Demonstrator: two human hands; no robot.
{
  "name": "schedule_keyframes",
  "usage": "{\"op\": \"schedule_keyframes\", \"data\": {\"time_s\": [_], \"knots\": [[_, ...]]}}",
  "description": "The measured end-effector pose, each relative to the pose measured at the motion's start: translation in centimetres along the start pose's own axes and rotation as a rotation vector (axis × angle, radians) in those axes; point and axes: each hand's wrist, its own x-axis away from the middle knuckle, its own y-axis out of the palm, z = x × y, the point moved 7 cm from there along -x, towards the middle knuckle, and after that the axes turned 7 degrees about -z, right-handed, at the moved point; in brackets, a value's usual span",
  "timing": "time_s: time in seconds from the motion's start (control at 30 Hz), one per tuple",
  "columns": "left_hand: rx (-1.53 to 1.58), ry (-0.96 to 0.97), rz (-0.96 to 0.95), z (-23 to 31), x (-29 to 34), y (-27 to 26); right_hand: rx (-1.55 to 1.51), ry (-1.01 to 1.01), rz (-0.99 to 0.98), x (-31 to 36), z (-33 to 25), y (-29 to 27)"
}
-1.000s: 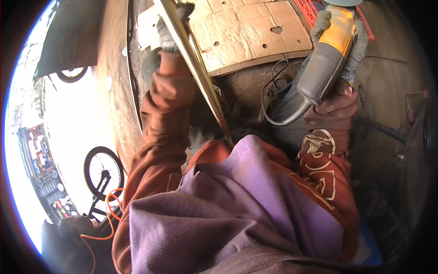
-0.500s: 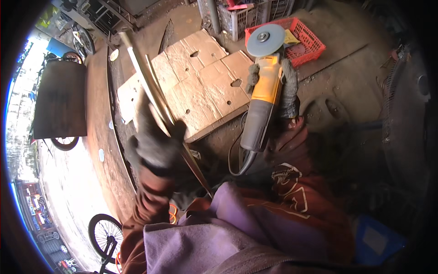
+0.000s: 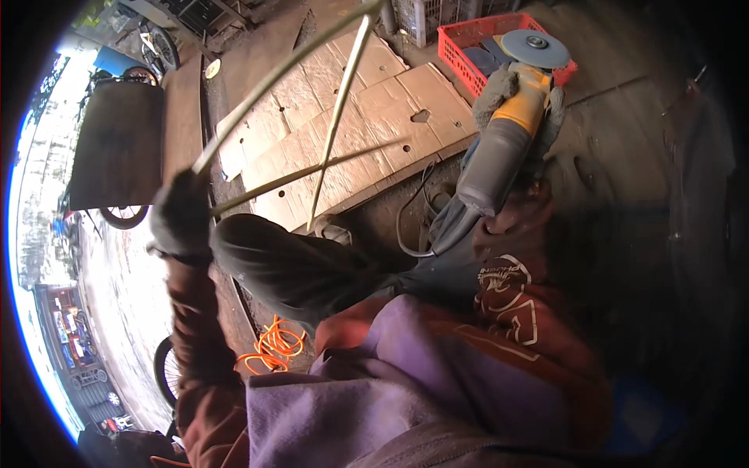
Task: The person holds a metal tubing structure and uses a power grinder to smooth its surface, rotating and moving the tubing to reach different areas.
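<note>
My left hand point(image 3: 181, 214), in a dark grey glove, has swung out beyond the left edge of the flattened brown cardboard point(image 3: 374, 113), its fingers seemingly closed around slim, pale metal rods point(image 3: 269, 187). Half a second ago these ran close together near my lap; now they splay and cross above the cardboard, though blur hides whether they are joined. My right hand point(image 3: 551, 123), grey-gloved, stays wrapped around the yellow-and-grey angle grinder point(image 3: 495, 160), its pale round disc point(image 3: 536, 49) now over the red plastic crate point(image 3: 460, 74). I judge the rods well clear of the disc, so no cutting is under way.
</note>
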Motion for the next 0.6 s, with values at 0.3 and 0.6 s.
{"op": "schedule_keyframes", "data": {"time_s": [0.3, 0.6], "knots": [[0.422, 0.421, 0.456, 2.7, -12.3, -6.4, 0.172, -0.055, 0.186, 1.9, -1.2, -2.0], [1.462, 0.101, 0.469, 7.4, -13.7, -0.9, 0.324, 0.001, 0.199, 2.2, -1.5, -2.7]]}}
